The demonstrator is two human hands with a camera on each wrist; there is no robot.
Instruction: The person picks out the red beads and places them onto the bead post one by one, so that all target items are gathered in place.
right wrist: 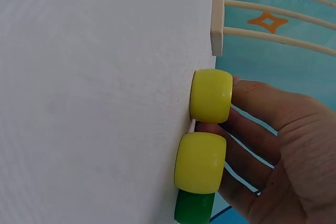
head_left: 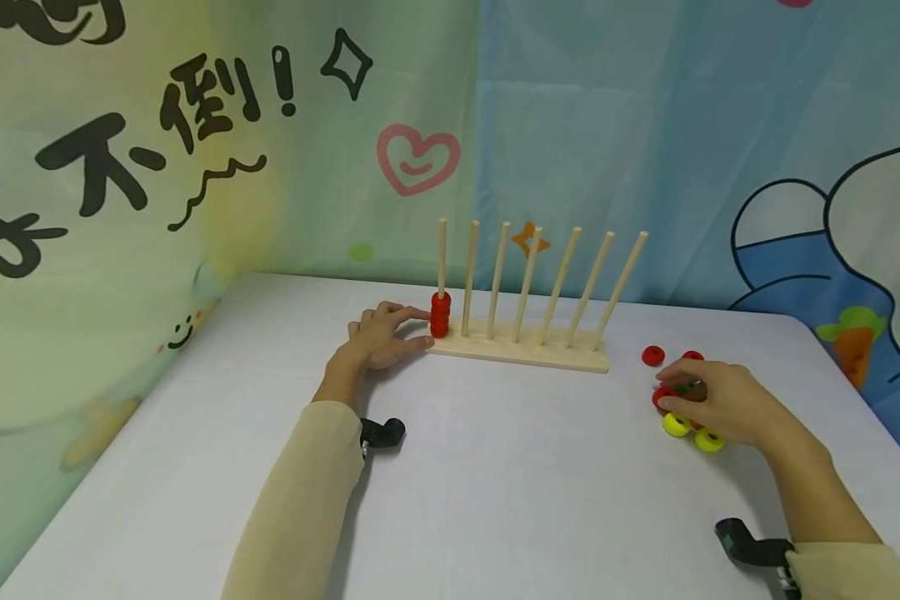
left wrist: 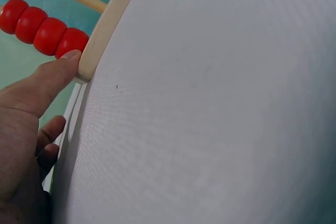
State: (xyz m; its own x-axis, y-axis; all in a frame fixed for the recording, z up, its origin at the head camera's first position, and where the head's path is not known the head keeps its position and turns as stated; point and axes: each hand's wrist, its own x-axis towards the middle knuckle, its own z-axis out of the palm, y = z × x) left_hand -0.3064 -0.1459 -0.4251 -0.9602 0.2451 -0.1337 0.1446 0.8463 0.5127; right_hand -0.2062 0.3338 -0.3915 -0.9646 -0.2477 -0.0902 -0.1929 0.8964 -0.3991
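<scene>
A wooden peg rack stands on the table, a row of several upright pegs on its flat base. Red beads are stacked on its leftmost peg. My left hand holds the rack's left end between thumb and index finger. In the left wrist view the thumb touches the lowest red bead and the base end. Among loose beads at the right, my right hand pinches a red bead. Yellow beads hide the pinched bead in the right wrist view.
Near the right hand lie another red bead, one more red bead, a yellow bead and a green bead. A white cloth covers the table. Behind it hangs a printed curtain.
</scene>
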